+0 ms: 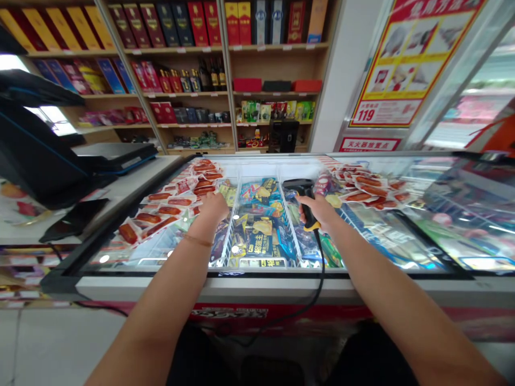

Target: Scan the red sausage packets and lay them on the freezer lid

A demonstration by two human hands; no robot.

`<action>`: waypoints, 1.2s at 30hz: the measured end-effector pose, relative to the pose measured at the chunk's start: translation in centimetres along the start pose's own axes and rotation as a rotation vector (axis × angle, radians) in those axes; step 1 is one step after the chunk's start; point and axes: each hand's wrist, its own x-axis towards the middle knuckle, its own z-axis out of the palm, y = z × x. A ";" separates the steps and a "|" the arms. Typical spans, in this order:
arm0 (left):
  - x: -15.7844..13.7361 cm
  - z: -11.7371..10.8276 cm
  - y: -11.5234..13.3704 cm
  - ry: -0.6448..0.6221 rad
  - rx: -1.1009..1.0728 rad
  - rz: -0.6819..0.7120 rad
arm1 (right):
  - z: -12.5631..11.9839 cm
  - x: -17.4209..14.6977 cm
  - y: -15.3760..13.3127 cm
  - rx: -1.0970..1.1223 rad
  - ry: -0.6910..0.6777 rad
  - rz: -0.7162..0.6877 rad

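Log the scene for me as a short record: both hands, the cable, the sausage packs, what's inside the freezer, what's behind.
Left hand: at the right edge of the left sausage packs; grip unclear
Right hand: closed around the handle of a black scanner
Cable: runs from the scanner down past the freezer's front edge
Right sausage packs: piled on the freezer top
Inside: wrapped goods
Behind: shelves with boxes

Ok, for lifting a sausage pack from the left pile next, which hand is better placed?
Left, most likely: the left hand is at the edge of that pile of sausage packs, though whether it holds anything is unclear. The right hand grips the scanner, farther off.
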 end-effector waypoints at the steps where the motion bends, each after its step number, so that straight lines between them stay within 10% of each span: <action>1: -0.2 0.1 0.6 0.006 0.007 -0.015 | 0.1 0.0 0.1 -0.001 -0.013 -0.004; 7: 0.1 0.9 4.5 0.099 -0.387 0.183 | 0.2 -0.2 0.5 -0.030 -0.054 -0.014; 12: 1.2 0.4 3.0 0.283 -0.433 0.166 | 0.2 -0.5 0.3 -0.033 -0.070 -0.040; 27: 0.2 0.0 3.5 -0.273 -0.214 0.304 | 1.4 -1.5 0.2 -0.112 -0.133 -0.011; 36: -0.3 -0.8 3.0 -0.226 -0.507 0.415 | 1.6 -1.6 0.5 -0.142 -0.174 -0.013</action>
